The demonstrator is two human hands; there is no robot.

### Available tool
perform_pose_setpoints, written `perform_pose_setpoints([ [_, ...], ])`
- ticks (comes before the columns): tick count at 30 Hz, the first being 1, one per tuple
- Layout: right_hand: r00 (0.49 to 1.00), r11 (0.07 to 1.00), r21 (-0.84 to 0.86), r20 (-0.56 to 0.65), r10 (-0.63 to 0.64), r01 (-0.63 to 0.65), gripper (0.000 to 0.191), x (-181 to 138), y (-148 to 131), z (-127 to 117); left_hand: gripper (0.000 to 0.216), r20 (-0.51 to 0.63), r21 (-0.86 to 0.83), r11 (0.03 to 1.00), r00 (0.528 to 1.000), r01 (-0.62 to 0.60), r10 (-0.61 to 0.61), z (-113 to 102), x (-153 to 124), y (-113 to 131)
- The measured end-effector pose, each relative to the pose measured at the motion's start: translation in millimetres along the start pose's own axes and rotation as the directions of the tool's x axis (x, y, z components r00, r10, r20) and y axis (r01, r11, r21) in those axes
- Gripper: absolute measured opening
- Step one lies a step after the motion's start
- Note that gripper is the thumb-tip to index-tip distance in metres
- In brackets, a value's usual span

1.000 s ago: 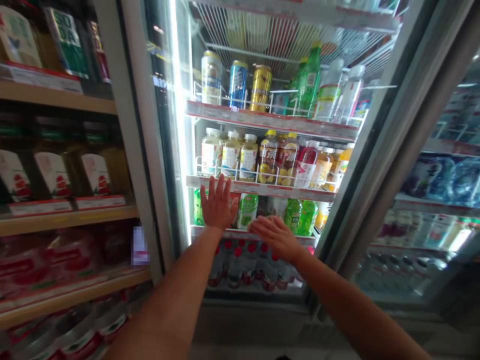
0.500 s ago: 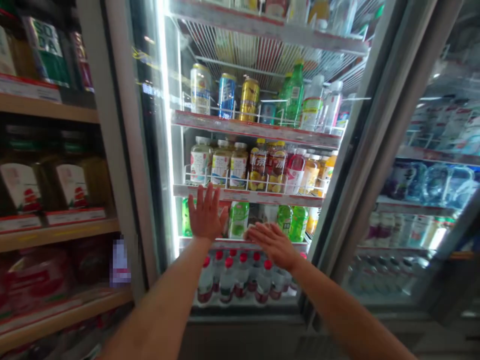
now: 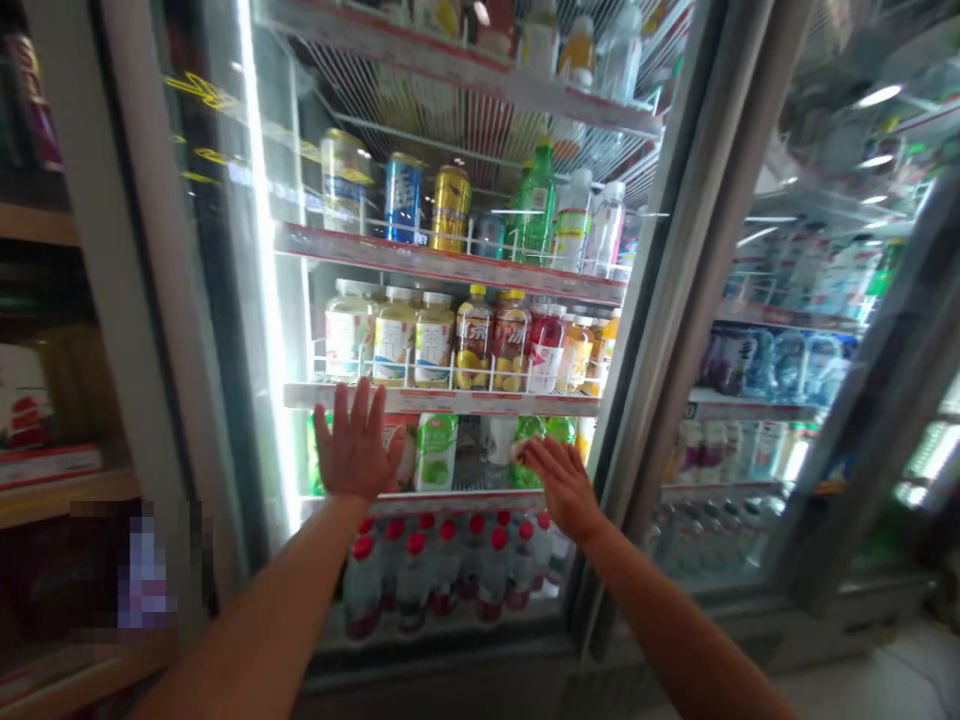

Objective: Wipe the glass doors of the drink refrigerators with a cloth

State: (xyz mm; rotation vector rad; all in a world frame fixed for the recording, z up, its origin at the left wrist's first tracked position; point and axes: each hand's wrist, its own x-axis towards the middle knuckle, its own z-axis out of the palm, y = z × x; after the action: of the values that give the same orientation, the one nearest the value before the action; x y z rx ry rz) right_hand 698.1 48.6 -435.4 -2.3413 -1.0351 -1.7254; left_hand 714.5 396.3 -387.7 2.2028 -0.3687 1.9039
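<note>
My left hand [image 3: 358, 445] is raised flat, fingers spread, in front of a lit drinks cooler, apparently against its glass door; contact is hard to confirm. To its right is my right hand [image 3: 559, 485], fingers close together and slightly bent, pointing up and left. A small pale patch shows at its fingertips, too unclear to name. Behind the hands, a green-labelled bottle [image 3: 436, 452] and a white container [image 3: 498, 440] stand on a low shelf. Below are several clear bottles with red caps [image 3: 412, 580].
Higher shelves hold tea bottles [image 3: 433, 340], a blue can [image 3: 403, 198], a gold can [image 3: 450, 210] and a green bottle [image 3: 538, 205]. A metal door frame [image 3: 675, 280] runs down the right, beside another cooler. Wooden shelves [image 3: 71, 495] stand at the left.
The view has swung to the right, so the cooler sits further left. My right hand has moved rightward relative to the shelves and away from my left hand, which stays spread.
</note>
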Motion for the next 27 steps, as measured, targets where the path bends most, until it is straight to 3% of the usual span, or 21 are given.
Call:
perform_pose_setpoints([
  [2,0.977,0.988,-0.039,-0.162,0.139,-0.147,0.065,23.2,27.9,-10.9,0.070,0.015,0.000,1.000,1.000,0.018,-0.018,0.1,0.2,-0.1],
  [4,0.884,0.946,-0.010,-0.358,0.300,-0.325,0.060,43.1,52.5,-17.5,0.070,0.034,-0.003,1.000,0.999,0.031,-0.031,-0.2,0.6,-0.1],
  [6,0.794,0.897,0.036,-0.450,0.409,-0.441,0.058,41.9,59.1,-15.7,0.070,0.041,-0.010,1.000,0.999,0.028,-0.027,-0.4,1.2,0.0],
  [7,0.778,0.882,0.046,-0.450,0.437,-0.469,0.058,31.7,54.1,-11.6,0.069,0.041,-0.009,1.000,0.999,0.025,-0.025,-0.4,1.5,0.1],
  [11,0.862,0.910,0.030,-0.311,0.401,-0.413,0.064,-37.0,10.1,8.4,0.068,0.028,0.011,1.000,0.999,0.029,-0.029,0.0,1.1,2.2],
  [14,0.911,0.943,0.011,-0.253,0.325,-0.334,0.062,-55.0,4.2,5.8,0.066,0.047,0.035,0.999,0.998,0.031,-0.032,-1.2,-1.0,5.7],
  [16,0.909,0.951,0.008,-0.293,0.297,-0.308,0.061,-35.3,20.2,-2.5,0.065,0.042,0.078,0.997,0.999,0.027,-0.031,-2.6,-2.3,7.7],
  [19,0.886,0.953,0.029,-0.361,0.292,-0.302,0.053,18.8,45.5,-10.7,0.063,0.045,0.149,0.989,0.999,0.000,-0.007,-4.7,-3.9,9.6],
  [21,0.843,0.936,0.045,-0.421,0.334,-0.348,0.050,49.5,46.9,-10.0,0.062,0.049,0.190,0.982,0.999,-0.009,0.000,-5.9,-5.0,10.8],
  [24,0.804,0.909,0.057,-0.446,0.393,-0.413,0.051,67.3,19.1,2.1,0.062,0.062,0.231,0.973,0.998,-0.012,-0.002,-7.2,-7.3,12.5],
  [27,0.880,0.948,0.042,-0.360,0.310,-0.316,0.055,56.6,-29.2,24.0,0.062,0.088,0.248,0.969,0.996,-0.016,-0.006,-7.5,-9.9,13.1],
])
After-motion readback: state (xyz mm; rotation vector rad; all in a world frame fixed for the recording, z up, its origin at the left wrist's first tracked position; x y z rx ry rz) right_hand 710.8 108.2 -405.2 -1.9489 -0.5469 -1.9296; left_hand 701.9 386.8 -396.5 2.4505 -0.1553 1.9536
